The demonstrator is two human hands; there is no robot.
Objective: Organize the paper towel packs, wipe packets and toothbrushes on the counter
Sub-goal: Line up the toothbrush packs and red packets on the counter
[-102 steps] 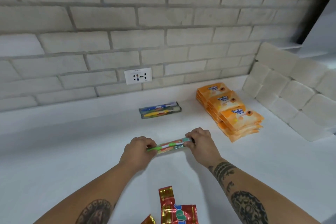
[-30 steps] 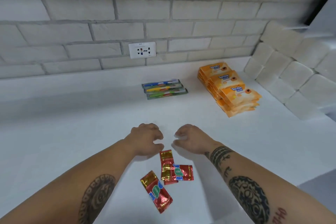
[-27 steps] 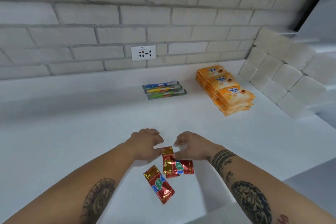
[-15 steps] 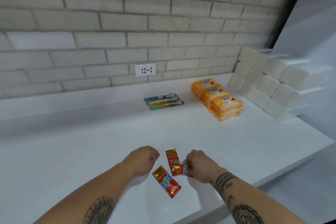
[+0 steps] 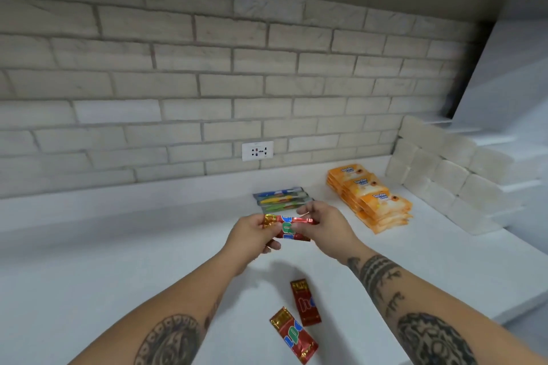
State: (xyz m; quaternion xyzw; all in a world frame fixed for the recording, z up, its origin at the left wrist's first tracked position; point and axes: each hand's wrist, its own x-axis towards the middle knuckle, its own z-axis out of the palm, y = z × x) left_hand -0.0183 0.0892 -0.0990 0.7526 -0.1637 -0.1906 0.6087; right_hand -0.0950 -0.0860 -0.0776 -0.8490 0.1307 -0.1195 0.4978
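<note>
Both hands — left hand (image 5: 252, 231) and right hand (image 5: 323, 228) — pinch one red foil packet (image 5: 289, 227) up off the white counter (image 5: 118, 246), in front of the toothbrushes (image 5: 281, 200) — two more red packets (image 5: 299, 320) lie below.

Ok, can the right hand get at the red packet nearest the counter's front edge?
Probably, once freed: the right hand and left hand both pinch another red packet; nothing lies over the near-edge packet.
</note>
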